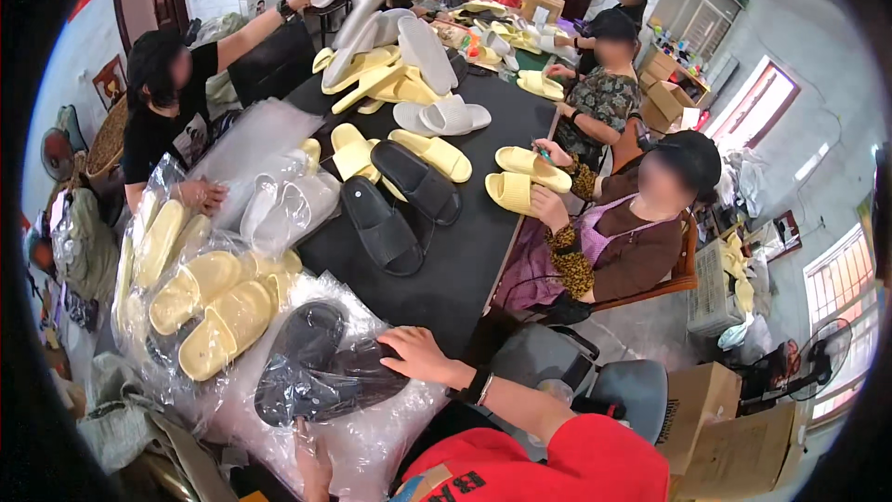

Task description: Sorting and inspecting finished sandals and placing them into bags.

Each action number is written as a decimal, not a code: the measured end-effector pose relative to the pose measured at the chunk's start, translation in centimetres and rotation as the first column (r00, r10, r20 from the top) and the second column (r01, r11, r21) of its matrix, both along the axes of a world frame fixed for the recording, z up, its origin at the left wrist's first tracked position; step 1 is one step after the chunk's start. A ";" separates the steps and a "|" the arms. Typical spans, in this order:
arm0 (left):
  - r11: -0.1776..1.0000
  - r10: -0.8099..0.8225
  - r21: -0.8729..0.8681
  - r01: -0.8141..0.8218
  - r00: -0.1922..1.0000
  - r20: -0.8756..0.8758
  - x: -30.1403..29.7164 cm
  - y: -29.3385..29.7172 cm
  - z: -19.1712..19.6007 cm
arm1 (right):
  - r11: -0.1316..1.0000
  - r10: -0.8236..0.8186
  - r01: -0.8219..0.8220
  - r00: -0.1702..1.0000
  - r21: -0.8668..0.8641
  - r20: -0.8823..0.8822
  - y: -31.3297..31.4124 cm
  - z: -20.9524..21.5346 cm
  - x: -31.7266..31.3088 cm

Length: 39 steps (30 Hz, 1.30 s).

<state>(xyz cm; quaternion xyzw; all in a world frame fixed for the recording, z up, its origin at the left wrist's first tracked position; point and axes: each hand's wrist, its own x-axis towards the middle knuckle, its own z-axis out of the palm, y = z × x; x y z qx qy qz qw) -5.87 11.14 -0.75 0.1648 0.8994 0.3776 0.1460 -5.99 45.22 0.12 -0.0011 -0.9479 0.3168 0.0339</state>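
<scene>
Watching from the head view: I note a long dark table strewn with slippers, people seated and standing along both sides.
Right hand: my wearer's right hand lies palm down with fingers loosely spread on a clear plastic bag, at the upper right edge of the pair inside; it presses, it does not pinch.
Left hand: the left hand comes up from the lower edge and touches the near rim of the same bag; I cannot tell whether its fingers grip the film or only rest on it.
Bagged pair: two black slippers lie overlapped inside the bag, at the near left end of the table, between the two hands.
Beside it: bagged yellow slippers are stacked just to the left, touching the bag.
Farther up: a loose pair of black slippers lies on bare table, well apart from the hands.
Others: a seated person in a brown top holds yellow slippers at the right edge; a person in black reaches across from the left.
</scene>
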 end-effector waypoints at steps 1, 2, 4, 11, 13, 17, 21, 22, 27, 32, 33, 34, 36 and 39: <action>1.000 0.013 0.006 -0.013 1.000 0.003 0.0 -0.1 -0.7 | 1.000 -0.010 0.009 1.000 0.016 0.007 -0.3 0.1 -0.1; 1.000 0.026 0.012 -0.026 1.000 0.007 0.1 -0.3 -1.3 | 0.999 -0.019 0.019 1.000 0.032 0.013 -0.7 0.4 -0.3; 0.991 0.128 0.021 -0.133 0.981 0.148 0.1 0.3 -1.0 | 0.999 -0.007 0.007 1.000 0.052 0.012 -1.4 1.7 -0.6; 0.983 0.172 0.063 -0.172 0.985 0.008 -0.4 -0.2 -3.4 | 0.988 0.105 -0.117 0.988 0.105 0.112 -3.8 2.5 -1.6; 0.951 0.231 0.174 -0.255 0.962 0.148 -1.1 -0.6 -3.6 | 0.985 0.105 -0.121 0.985 0.120 0.136 -3.8 2.7 -1.8; 0.874 0.332 0.273 -0.401 0.905 0.266 -1.3 0.0 -2.5 | 0.989 0.125 -0.133 0.984 0.062 0.125 -3.8 2.3 -1.9; 0.898 0.396 0.164 -0.409 0.912 0.109 -1.9 -1.2 -7.1 | 0.993 0.100 -0.108 0.986 0.055 0.130 -4.4 2.6 -2.1; 0.893 0.395 0.185 -0.410 0.912 0.110 -1.9 -0.9 -6.9 | 0.993 0.087 -0.096 0.988 0.062 0.130 -4.8 2.8 -2.0; 0.877 0.411 0.229 -0.422 0.907 0.093 -1.6 -1.2 -6.2 | 0.999 0.009 -0.012 0.995 0.038 0.098 -6.9 2.1 -2.0; 0.863 0.393 0.306 -0.402 0.915 0.094 -1.3 -3.5 -7.0 | 0.999 0.026 -0.030 0.992 0.025 0.125 -7.3 1.5 -2.6; 0.865 0.366 0.332 -0.377 0.925 0.097 -1.7 -3.8 -6.9 | 1.000 0.012 -0.015 0.989 0.017 0.145 -7.1 1.9 -2.8; 0.856 0.354 0.365 -0.367 0.929 0.105 -1.4 -4.2 -6.9 | 0.999 0.023 -0.026 0.986 0.019 0.162 -7.1 2.1 -3.0; 0.829 0.301 0.452 -0.328 0.944 0.133 -0.8 -4.6 -7.3 | 0.999 0.049 -0.052 0.981 0.009 0.186 -6.8 2.0 -3.0; 0.941 0.095 0.337 -0.036 0.983 -0.158 -1.9 -5.7 -7.5 | 0.996 0.081 -0.084 0.978 0.008 0.193 -7.0 1.4 -3.3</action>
